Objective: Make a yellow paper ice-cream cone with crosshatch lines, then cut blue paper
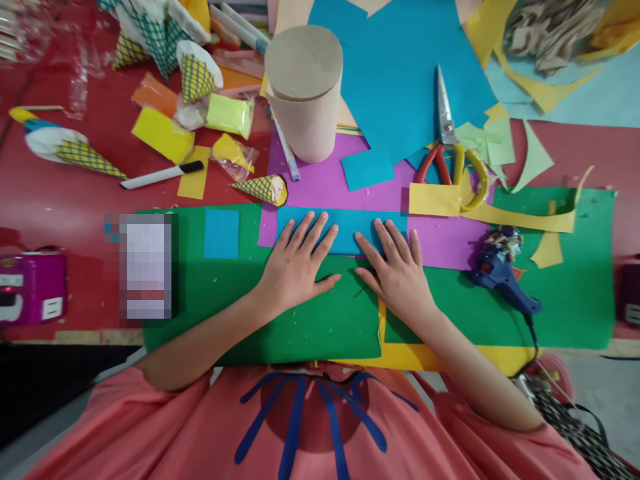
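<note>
Both hands lie flat on a blue foam or paper strip (347,232), which rests across a purple sheet (443,240) and green sheets (320,333). My left hand (300,267) has its fingers spread over the strip's left half. Opposite it, my right hand (400,267) presses the right half, fingers apart. Neither hand grips anything. Just beyond the strip are a small blue rectangle (367,169) and a small paper cone (263,189) with a checked yellow pattern. A blue square (221,233) lies left of my left hand.
A tall beige cylinder (305,100) stands beyond my hands. Scissors (447,127) with red and yellow handles lie at the right, near a blue glue gun (505,273) with a cord. A marker (163,175), clay packets (163,135) and a blurred-out phone-like rectangle (149,267) are at the left.
</note>
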Tool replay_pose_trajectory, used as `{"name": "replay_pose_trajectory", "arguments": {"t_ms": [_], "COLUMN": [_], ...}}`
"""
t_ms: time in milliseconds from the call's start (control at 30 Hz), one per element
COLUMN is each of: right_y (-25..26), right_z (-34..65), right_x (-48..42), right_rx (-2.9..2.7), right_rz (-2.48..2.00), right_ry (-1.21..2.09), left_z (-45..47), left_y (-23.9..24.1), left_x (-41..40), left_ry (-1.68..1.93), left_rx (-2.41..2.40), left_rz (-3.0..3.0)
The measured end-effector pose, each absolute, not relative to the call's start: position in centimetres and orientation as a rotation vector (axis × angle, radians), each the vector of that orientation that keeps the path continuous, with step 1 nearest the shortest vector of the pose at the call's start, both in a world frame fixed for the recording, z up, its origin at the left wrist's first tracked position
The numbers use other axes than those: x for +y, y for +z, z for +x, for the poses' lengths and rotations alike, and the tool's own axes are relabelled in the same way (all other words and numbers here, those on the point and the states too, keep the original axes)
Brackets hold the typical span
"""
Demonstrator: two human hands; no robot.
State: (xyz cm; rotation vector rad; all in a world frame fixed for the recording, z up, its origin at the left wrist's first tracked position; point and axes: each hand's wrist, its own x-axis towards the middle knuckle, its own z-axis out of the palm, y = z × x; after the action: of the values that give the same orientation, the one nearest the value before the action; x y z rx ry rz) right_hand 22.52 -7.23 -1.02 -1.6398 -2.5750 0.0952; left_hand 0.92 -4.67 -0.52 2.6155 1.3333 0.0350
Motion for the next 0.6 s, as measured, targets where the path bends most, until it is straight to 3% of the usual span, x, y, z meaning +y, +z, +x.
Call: {"name": "replay_pose_trajectory", "arguments": {"t_ms": [300, 600], "right_y": [0.0, -0.9], "right_z": [21.4, 21.2], "right_x": [-8.5, -8.7], "right_rx": [-2.578, -2.611], "right_rz": [-1.373, -1.401], "right_ry": [0.088, 0.192], "left_z": [0.9, 0.9], "left_y": [-0.7, -0.7], "left_x": [-4.7, -4.6], "left_ry": [0.031, 0.032], "left_rx": [1.333, 1.324], "left_rz": [2.625, 2.612]}}
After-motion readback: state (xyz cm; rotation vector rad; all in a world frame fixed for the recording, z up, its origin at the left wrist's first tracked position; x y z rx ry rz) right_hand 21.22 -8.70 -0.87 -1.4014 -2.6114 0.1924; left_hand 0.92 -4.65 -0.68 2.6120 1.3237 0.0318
